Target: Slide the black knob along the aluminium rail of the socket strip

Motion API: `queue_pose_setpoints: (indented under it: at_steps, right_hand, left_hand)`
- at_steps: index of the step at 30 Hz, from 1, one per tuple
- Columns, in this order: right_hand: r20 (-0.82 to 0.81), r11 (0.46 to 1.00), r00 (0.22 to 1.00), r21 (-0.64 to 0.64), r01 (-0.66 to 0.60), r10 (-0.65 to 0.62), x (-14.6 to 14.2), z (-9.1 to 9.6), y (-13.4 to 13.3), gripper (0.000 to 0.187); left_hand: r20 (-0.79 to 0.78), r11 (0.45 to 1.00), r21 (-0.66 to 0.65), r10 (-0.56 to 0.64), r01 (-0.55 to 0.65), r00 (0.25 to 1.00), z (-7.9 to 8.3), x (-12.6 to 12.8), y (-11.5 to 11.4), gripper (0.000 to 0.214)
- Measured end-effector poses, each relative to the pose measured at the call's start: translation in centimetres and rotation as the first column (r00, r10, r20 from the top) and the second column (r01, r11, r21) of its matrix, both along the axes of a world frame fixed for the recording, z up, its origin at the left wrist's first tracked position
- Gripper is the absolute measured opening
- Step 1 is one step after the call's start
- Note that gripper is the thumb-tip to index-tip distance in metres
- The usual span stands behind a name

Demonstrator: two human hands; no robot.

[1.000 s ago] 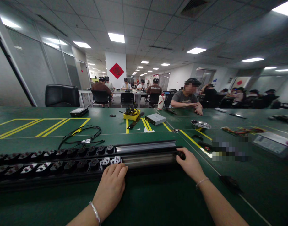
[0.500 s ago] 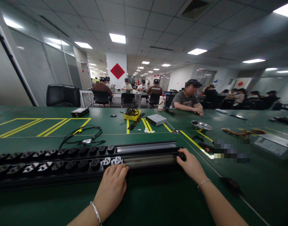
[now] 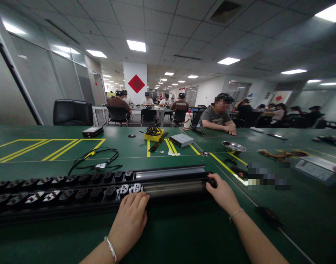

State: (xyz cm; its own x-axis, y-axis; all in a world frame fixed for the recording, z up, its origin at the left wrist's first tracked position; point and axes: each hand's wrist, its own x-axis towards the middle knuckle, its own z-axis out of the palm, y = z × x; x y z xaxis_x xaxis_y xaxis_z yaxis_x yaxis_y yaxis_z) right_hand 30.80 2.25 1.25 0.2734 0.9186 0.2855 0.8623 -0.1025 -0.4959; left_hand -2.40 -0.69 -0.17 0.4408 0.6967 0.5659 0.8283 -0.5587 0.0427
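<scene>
Two long black power strips lie side by side across the green table, each a row of sockets at the left and a bare metal channel at the right. My left hand [image 3: 129,218] rests palm down on the near strip [image 3: 74,196], fingers together, close to the last sockets. My right hand [image 3: 222,192] is closed round that strip's right end. The far strip [image 3: 168,172] lies just behind, untouched.
A black cable [image 3: 95,159] loops behind the strips. Further back sit a yellow tray of cables [image 3: 153,135], a grey box [image 3: 181,139], a black device [image 3: 92,131] and a metal bowl [image 3: 233,147]. A person [image 3: 218,115] sits across the table, others beyond.
</scene>
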Motion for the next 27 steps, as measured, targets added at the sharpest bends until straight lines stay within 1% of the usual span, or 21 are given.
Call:
queue_pose_setpoints:
  at_steps: [2,6,13,27]
  right_hand:
    - [-0.006,1.0,1.0,0.005,0.005,-0.005,0.09,-0.11,0.02,0.031]
    - [-0.017,0.999,0.999,-0.024,0.034,-0.034,0.19,0.03,-0.11,0.033]
    - [-0.02,0.998,0.999,-0.035,0.046,-0.047,0.18,0.19,-0.23,0.033]
    - [-0.071,0.999,0.996,-0.013,0.048,-0.049,0.61,0.02,-0.14,0.033]
  left_hand:
    - [0.003,1.0,-0.001,-0.002,0.002,1.0,0.08,0.02,-0.04,0.032]
    - [-0.001,1.0,0.001,-0.009,0.009,1.0,0.06,-0.04,-0.03,0.033]
    - [-0.009,1.0,-0.011,-0.004,0.003,1.0,0.04,-0.01,0.0,0.034]
    - [-0.002,0.999,-0.037,0.004,-0.004,1.0,0.0,-0.01,0.02,0.033]
